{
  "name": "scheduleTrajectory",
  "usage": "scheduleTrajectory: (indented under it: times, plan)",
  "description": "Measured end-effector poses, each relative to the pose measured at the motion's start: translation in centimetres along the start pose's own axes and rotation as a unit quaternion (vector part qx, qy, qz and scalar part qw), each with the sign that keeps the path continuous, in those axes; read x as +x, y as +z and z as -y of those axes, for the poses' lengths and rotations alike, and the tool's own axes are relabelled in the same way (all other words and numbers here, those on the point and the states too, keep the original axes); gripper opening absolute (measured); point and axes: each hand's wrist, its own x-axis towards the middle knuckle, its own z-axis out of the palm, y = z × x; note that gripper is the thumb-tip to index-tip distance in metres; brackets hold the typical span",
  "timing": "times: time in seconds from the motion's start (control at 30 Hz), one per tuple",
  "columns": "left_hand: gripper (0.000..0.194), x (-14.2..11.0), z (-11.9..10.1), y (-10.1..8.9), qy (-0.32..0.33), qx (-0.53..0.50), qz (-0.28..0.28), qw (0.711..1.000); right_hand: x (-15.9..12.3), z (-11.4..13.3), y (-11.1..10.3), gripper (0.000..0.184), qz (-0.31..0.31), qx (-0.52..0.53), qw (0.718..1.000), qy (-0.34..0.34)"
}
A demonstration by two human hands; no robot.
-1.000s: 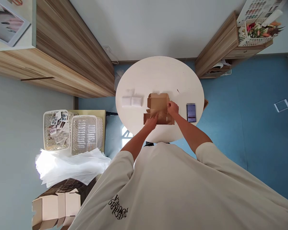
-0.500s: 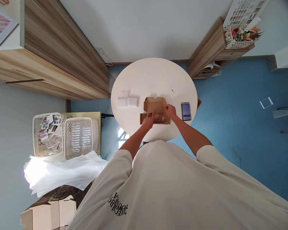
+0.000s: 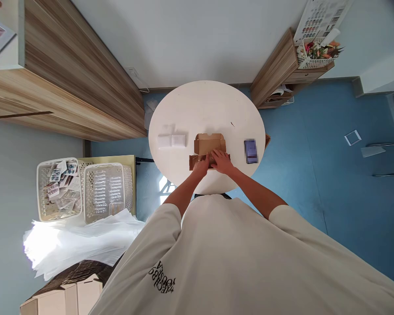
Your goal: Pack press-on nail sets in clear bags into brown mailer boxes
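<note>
A small brown cardboard box (image 3: 210,142) lies on the white round table (image 3: 206,105), its lid flap raised at the far side. My left hand (image 3: 201,166) is closed on the near part of the box, left of its middle. Beside it, my right hand (image 3: 222,162) reaches into the box from the near right, fingers stretched out and pressing down on the inside. Most of the box's near part is hidden under both hands.
Two small white packets (image 3: 171,140) sit on the table's left side, a phone (image 3: 251,151) on its right. White baskets (image 3: 127,192) with packaged items stand at the lower left, beside white sheets (image 3: 82,240) and folded cardboard (image 3: 65,297). Wooden cabinets flank the table.
My right hand has moved left from the box's right edge onto its near interior, fingers now stretched out. My left hand stays at the near left part. The view has shifted slightly.
</note>
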Motion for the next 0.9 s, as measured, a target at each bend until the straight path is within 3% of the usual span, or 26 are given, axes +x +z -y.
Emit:
scheduleTrajectory:
  times: [0.1, 0.47, 0.6, 0.7, 0.9]
  plan:
    - [0.093, 0.0, 0.1, 0.3, 0.004, 0.001, -0.005, 1.000, -0.6, 0.5, 1.0, 0.083, 0.041, -0.040, 0.998, 0.009]
    - [0.091, -0.9, 0.8, 0.5, 0.018, -0.025, -0.018, 0.999, -0.2, 0.9, 1.4, 0.088, 0.050, -0.035, 0.998, 0.030]
    - [0.069, -3.3, 2.7, 1.1, 0.002, -0.038, -0.137, 0.990, -0.4, 0.8, 1.7, 0.087, 0.042, -0.041, 0.998, 0.026]
    - [0.064, -5.3, 4.7, 1.8, -0.077, -0.061, -0.206, 0.974, -0.7, 0.7, 1.9, 0.087, 0.040, -0.034, 0.998, 0.021]
    - [0.082, -5.9, 6.5, 3.3, -0.084, -0.126, -0.142, 0.978, -1.1, 0.9, 1.8, 0.084, 0.047, -0.037, 0.998, 0.021]
